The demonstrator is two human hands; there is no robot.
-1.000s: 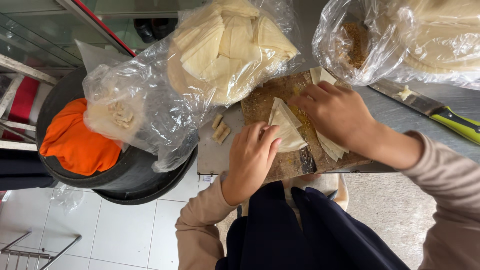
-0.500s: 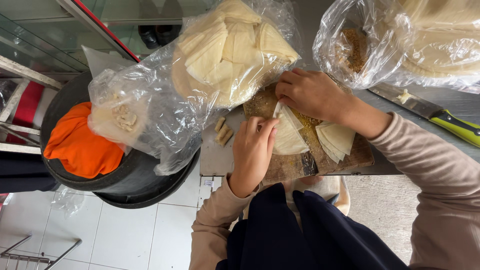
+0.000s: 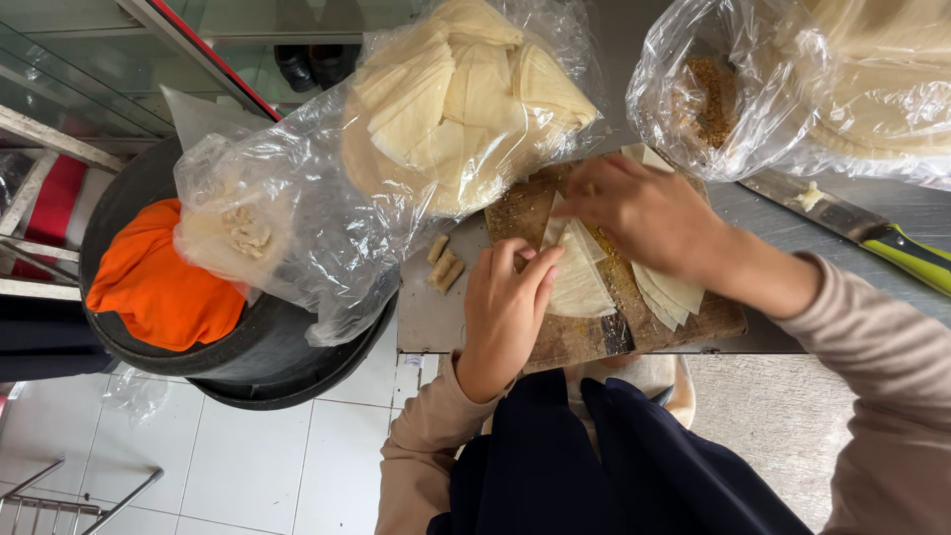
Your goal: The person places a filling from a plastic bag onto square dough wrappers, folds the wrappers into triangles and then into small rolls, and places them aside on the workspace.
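- Left hand (image 3: 505, 307): rests palm-down on the wooden cutting board (image 3: 584, 342), fingers held together and pressing the near edge of a stack of pale wedge-shaped dough sheets (image 3: 580, 282).
- Right hand (image 3: 644, 213): lies across the far part of the same board, fingers curled loosely over the sheets; whether it pinches one cannot be told.
- Second fan of dough sheets (image 3: 669, 295): lies on the board at 3 o'clock from the first stack, partly under the right wrist.
- Small dough scraps (image 3: 443, 266): lie on the grey surface (image 3: 426, 322) at 9 o'clock from the board, just beside it.
- Clear plastic bag of cut dough sheets (image 3: 466, 109): sits at 12 o'clock from the board, touching its far edge.
- Second clear bag with brown crumbs (image 3: 713, 94): at 1 o'clock.
- Knife with green handle (image 3: 872, 236): lies on the surface at 3 o'clock, apart from the board.
- Black bin (image 3: 258, 347) holding an orange cloth (image 3: 158, 282): stands at 9 o'clock, beside the surface.
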